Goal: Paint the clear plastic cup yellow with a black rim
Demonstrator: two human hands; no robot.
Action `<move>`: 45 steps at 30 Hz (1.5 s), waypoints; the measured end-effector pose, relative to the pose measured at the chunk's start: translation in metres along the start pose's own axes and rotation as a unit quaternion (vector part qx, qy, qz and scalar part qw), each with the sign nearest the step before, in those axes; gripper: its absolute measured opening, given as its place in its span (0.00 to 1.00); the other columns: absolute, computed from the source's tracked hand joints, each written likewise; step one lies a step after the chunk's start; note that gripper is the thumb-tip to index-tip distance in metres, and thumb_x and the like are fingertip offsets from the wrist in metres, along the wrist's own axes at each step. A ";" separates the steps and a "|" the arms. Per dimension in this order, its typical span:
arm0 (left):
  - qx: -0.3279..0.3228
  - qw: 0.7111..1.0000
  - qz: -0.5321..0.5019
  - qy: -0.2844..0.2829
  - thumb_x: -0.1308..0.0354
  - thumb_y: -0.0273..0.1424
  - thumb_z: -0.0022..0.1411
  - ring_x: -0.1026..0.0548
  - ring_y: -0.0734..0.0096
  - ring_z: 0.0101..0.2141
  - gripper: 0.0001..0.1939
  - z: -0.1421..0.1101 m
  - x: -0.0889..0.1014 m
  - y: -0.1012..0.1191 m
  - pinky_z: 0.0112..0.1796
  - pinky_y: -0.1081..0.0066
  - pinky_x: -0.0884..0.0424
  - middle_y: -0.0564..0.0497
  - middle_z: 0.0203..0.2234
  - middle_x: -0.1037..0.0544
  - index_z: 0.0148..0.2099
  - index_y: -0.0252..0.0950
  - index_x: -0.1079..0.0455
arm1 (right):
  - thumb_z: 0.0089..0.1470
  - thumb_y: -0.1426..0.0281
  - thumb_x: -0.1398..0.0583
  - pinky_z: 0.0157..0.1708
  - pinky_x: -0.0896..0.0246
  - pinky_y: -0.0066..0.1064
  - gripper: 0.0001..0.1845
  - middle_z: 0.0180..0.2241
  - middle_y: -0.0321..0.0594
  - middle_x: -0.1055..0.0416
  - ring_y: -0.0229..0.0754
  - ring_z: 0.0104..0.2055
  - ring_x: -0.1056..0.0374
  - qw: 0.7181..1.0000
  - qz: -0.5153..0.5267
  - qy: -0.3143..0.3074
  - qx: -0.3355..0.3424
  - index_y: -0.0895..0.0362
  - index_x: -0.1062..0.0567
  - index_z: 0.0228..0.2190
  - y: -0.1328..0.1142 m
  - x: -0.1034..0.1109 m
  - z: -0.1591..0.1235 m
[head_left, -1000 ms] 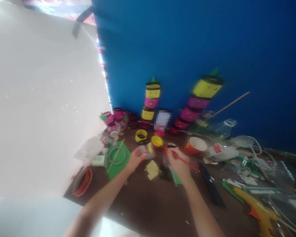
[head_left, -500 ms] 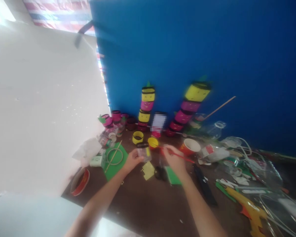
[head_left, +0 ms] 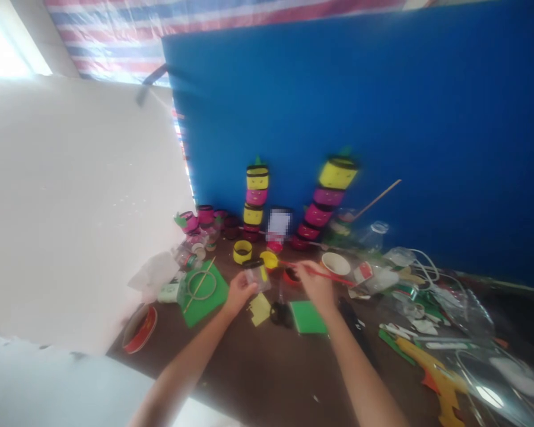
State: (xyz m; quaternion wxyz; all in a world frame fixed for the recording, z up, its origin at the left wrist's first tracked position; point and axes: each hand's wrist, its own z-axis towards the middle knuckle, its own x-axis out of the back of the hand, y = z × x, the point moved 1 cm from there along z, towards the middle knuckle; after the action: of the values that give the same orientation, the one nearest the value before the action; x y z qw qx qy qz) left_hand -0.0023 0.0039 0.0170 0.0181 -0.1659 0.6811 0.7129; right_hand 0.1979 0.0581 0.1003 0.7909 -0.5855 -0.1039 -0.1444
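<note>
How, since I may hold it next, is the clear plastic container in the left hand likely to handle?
The clear plastic container is probably light: its see-through wall looks thin. Being so thin, it may flex when squeezed. Its yellow patch might be slippery if that is wet paint.

Left hand (head_left: 240,292) and right hand (head_left: 318,289): bare, slender in build. Left forearm (head_left: 191,362) and right forearm (head_left: 356,362): uncovered along the full visible length, smooth in outline, narrowing toward the hand. Fine surface detail: indistinct owing to blur.
</note>
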 end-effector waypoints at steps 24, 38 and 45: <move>0.039 0.998 0.042 0.023 0.35 0.30 0.39 0.24 0.65 0.35 0.16 0.006 0.000 -0.010 0.41 0.64 0.29 0.48 0.31 0.22 0.34 0.34 0.33 | 0.48 0.69 0.40 0.35 0.29 0.39 0.02 0.30 0.42 0.23 0.44 0.33 0.26 0.988 0.043 0.094 0.118 0.54 0.28 0.27 0.016 0.001 -0.101; 0.046 0.997 0.055 0.026 0.36 0.27 0.38 0.24 0.67 0.36 0.18 0.004 -0.002 -0.006 0.43 0.63 0.29 0.49 0.31 0.22 0.35 0.34 0.34 | 0.48 0.67 0.41 0.29 0.28 0.34 0.02 0.27 0.40 0.23 0.42 0.27 0.26 0.973 -0.071 0.085 0.200 0.52 0.28 0.26 0.027 -0.009 -0.101; 0.049 0.997 0.049 0.029 0.35 0.27 0.38 0.24 0.67 0.37 0.18 0.004 -0.002 -0.006 0.42 0.64 0.29 0.48 0.32 0.22 0.36 0.34 0.33 | 0.48 0.70 0.42 0.29 0.28 0.32 0.01 0.28 0.41 0.23 0.42 0.29 0.26 0.974 -0.078 0.061 0.206 0.53 0.29 0.27 0.018 -0.010 -0.100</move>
State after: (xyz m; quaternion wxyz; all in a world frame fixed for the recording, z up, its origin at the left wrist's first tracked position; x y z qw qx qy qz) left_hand 0.0005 0.0086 0.0124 -0.0284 -0.1522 0.7226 0.6737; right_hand 0.1943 -0.0319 0.0518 0.8856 -0.3903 -0.1281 -0.2167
